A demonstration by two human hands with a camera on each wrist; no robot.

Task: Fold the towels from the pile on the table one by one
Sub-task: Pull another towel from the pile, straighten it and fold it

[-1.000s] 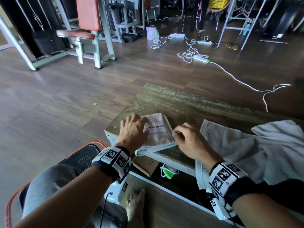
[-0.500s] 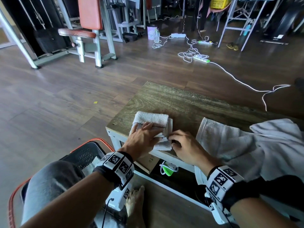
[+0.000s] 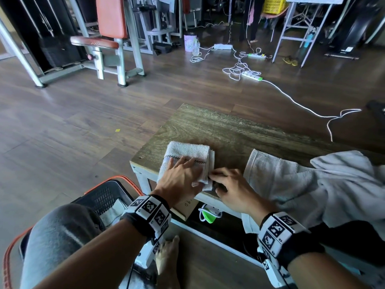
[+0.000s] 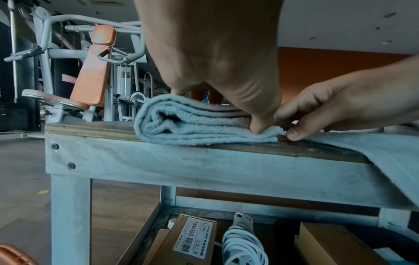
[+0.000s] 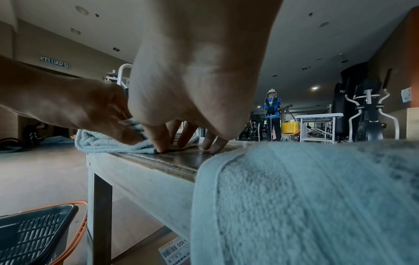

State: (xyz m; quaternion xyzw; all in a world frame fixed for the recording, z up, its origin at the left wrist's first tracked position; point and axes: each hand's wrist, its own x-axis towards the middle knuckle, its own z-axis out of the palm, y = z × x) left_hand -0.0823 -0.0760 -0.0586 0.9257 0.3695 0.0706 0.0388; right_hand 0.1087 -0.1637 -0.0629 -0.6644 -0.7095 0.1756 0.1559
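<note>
White folded towel [image 3: 188, 151] (table's [image 3: 229, 130] corner) under both hands.

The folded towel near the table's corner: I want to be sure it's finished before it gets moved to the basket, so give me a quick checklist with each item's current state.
1. Folded towel lies on the table, layers stacked: ok.
2. Left hand rests flat on top, holding the fold down: ok.
3. Right hand fingers tidy the towel's right edge; that edge is not quite even: not ok.
4. Towel fully supported: its near corner reaches the table's front edge: cannot tell.
5. Basket on the floor to the left, open-topped: ok.
6. Unfolded towel pile lies apart from the folded one: ok.
</note>
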